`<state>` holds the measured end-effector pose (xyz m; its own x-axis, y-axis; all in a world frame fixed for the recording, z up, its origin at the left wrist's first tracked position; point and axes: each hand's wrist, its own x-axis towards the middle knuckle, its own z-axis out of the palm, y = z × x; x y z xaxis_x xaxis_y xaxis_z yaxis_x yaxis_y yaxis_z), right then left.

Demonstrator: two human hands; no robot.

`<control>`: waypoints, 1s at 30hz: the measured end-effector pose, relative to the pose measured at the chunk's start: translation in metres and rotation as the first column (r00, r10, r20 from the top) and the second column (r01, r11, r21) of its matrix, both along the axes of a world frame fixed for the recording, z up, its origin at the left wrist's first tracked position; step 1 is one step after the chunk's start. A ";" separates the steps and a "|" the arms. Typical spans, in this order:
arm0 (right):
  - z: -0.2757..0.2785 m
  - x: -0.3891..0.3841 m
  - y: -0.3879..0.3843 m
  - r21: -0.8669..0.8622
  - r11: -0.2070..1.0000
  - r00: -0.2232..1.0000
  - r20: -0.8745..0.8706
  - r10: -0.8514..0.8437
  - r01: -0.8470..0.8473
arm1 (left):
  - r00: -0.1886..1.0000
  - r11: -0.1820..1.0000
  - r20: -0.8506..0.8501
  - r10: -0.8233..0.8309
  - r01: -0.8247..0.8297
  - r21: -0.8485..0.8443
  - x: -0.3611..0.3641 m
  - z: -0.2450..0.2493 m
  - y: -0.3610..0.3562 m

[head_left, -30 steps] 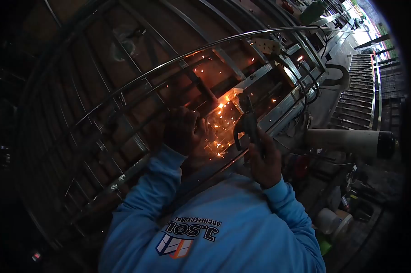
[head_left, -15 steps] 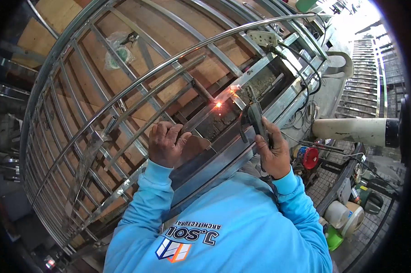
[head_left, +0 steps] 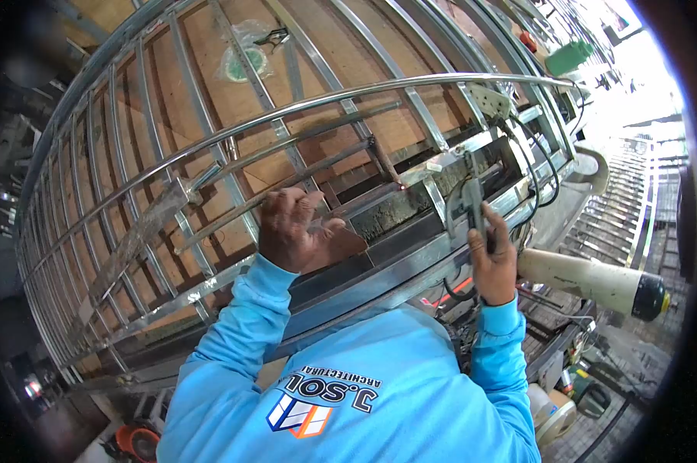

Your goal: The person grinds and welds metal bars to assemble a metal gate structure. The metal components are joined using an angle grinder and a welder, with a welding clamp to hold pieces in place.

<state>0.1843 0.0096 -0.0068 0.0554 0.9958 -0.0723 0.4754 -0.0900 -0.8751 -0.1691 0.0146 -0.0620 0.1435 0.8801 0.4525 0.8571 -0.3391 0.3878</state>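
My left hand (head_left: 290,231) is at the near side of the metal frame (head_left: 340,289), fingers loosely bent and thumb apart, beside a thin brown piece (head_left: 340,248). Whether it touches that piece I cannot tell. In my right hand (head_left: 493,261) is a dark electrode holder (head_left: 472,204), upright over the frame's near rail. A short rusty rod (head_left: 381,160) meets a flat bar, with a small glowing spot at its lower end. The long curved metal tube (head_left: 310,103) arches over the parallel bars.
Wooden boards (head_left: 186,85) lie beneath the bars, with a green tape roll (head_left: 244,65) in plastic. A clamp plate (head_left: 489,103) with black cables stands right of the holder. Farther right are a pale cylinder (head_left: 580,278), a green bottle (head_left: 568,58) and a slatted metal panel (head_left: 622,193).
The bright welding spark has faded to a small glow. My view has shifted, and my right hand with the holder has moved right, away from the rod's end. The fingers of my left hand look more spread.
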 end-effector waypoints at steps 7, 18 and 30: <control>0.000 0.055 0.100 0.022 0.979 0.955 0.227 0.191 -0.201 | 0.921 0.929 -0.135 0.366 -0.370 -0.005 -0.038 -0.011 -0.013; -0.013 0.062 0.122 -0.078 0.925 0.758 0.550 0.351 -0.372 | 0.917 0.928 -0.143 0.373 -0.371 0.035 -0.040 -0.012 -0.014; -0.032 0.080 0.105 0.091 0.900 0.683 0.685 0.254 -0.426 | 0.914 0.921 -0.106 0.390 -0.388 0.042 -0.039 -0.013 -0.013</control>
<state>0.2640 0.1151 -0.0392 -0.3436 0.9360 0.0767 0.8822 0.3497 -0.3153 -0.2077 0.0017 -0.0747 -0.1590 0.8677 0.4710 0.9596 0.0237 0.2802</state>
